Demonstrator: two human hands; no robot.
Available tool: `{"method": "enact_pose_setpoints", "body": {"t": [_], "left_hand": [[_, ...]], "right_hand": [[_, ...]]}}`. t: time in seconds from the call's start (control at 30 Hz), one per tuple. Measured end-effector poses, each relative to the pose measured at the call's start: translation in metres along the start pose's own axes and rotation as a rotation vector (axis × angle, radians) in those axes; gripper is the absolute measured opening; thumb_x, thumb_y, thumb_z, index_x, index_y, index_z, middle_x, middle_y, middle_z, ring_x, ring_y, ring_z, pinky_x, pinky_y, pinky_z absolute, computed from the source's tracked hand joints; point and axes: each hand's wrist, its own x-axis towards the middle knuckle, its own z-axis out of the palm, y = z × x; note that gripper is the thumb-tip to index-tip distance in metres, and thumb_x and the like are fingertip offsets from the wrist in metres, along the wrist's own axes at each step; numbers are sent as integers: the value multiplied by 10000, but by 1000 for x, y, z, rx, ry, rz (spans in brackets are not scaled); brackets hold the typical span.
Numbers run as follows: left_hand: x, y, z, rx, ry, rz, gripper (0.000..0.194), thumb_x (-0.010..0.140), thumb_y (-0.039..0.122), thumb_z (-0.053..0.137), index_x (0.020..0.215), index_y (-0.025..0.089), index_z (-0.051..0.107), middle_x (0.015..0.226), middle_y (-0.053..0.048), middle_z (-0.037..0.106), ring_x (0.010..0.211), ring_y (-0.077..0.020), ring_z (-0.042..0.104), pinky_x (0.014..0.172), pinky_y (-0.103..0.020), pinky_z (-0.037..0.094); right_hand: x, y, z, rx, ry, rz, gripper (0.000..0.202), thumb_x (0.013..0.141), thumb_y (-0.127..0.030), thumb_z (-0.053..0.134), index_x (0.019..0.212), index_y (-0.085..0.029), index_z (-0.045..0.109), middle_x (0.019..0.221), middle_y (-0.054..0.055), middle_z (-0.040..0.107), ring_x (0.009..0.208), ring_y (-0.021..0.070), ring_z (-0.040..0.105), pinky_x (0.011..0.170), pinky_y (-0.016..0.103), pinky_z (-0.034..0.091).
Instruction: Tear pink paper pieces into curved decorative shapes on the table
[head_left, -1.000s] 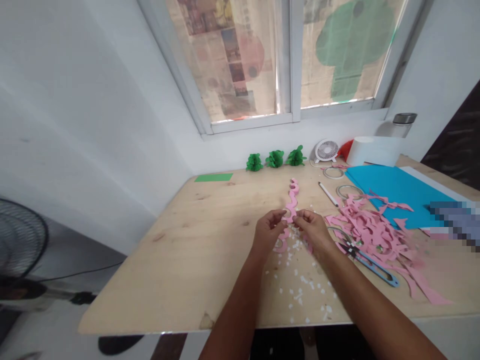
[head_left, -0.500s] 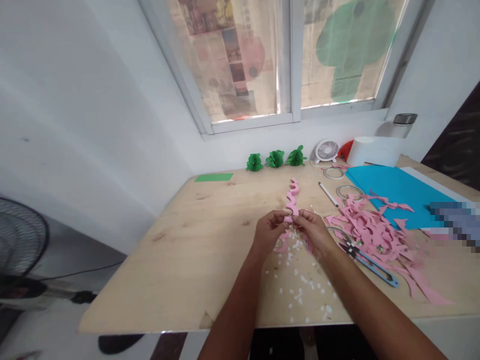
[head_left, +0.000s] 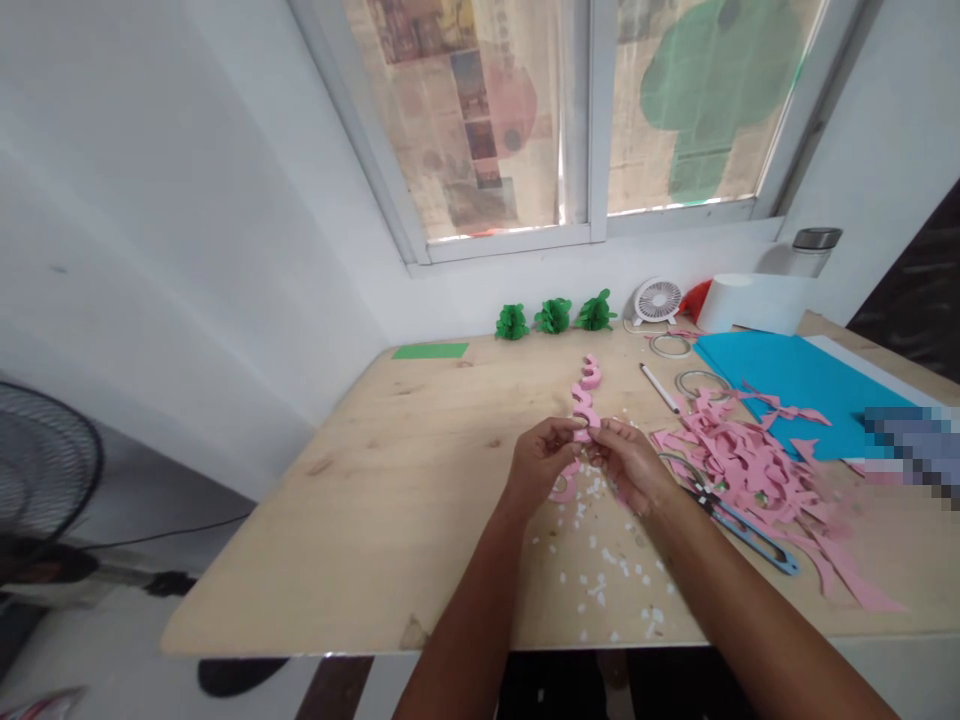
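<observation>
My left hand (head_left: 541, 462) and my right hand (head_left: 628, 462) pinch a curved pink paper cutout (head_left: 586, 422) from both sides, just above the table. Beyond it lie more pink curved pieces (head_left: 591, 372), shaped like a 3. Another pink curl (head_left: 564, 483) rests under my left fingers, partly hidden. Small white paper bits (head_left: 600, 583) are scattered below my hands. To the right of my right hand are blue-handled snips (head_left: 754, 537) beside a heap of pink paper scraps (head_left: 750, 450).
Three green paper ornaments (head_left: 553, 315) stand along the wall, with a small white fan (head_left: 658, 300) beside them. A green paper strip (head_left: 430, 351) lies back left. A pen (head_left: 658, 388), wire coils (head_left: 702, 385) and blue sheets (head_left: 795, 385) are at right. The table (head_left: 337, 560) ends in front.
Both hands keep their pinch on the pink cutout, with only slight finger movement. The whole view has shifted a little; the other things lie where they were.
</observation>
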Motion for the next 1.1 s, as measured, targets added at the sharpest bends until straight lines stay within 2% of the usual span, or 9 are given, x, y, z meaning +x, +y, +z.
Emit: {"method": "enact_pose_setpoints", "body": {"t": [0.17,0.27,0.37,0.47,0.6,0.87,0.97,1.1], "left_hand": [[1,-2,0,0,7,6,287,632,271,680,888,153,630,711,-13,630,671,-123,567,625,-231,434],[1,-2,0,117,25,31,273,653,248,648,910,160,627,716,-13,618,657,-121,555,614,-231,433],[0,0,0,313,123,152,266,676,220,613,940,185,626,771,-24,612,699,-132,551,634,-242,441],[-2,1,2,495,222,314,157,712,220,581,854,198,644,806,-49,613,785,-164,548,693,-274,438],[-3,-4,4,663,244,430,109,744,219,557,776,209,661,789,-68,614,824,-194,537,764,-321,419],[-1,-12,5,725,259,428,124,762,234,556,798,206,670,775,-78,627,811,-204,542,781,-336,404],[-1,-12,6,678,287,394,101,741,213,573,773,207,669,746,-68,628,809,-203,548,767,-331,410],[0,-13,7,617,339,330,85,706,190,598,742,203,674,725,-55,634,775,-185,564,715,-301,423]], "right_hand": [[1,2,-1,-8,-17,2,250,616,-354,712,601,-169,544,566,-20,556,501,84,451,512,221,323],[2,4,-1,-61,18,-39,244,624,-348,704,596,-168,542,537,-28,532,489,83,430,497,217,298],[3,7,-1,-150,89,-112,272,637,-366,687,565,-175,507,496,-46,485,463,81,389,477,218,270],[5,9,-3,-265,151,-189,283,651,-387,667,567,-179,494,509,-48,487,471,86,391,479,218,268],[7,12,-6,-381,180,-247,277,660,-427,639,608,-182,522,542,-39,498,488,99,401,482,224,278],[10,16,-9,-530,178,-330,272,689,-406,600,578,-182,494,543,-44,406,504,94,343,487,225,267],[8,16,-6,-585,184,-366,293,704,-411,582,563,-185,461,527,-51,345,498,92,309,480,227,251],[5,13,-2,-635,184,-388,293,718,-402,569,560,-186,451,525,-51,333,500,94,315,478,227,254]]}}
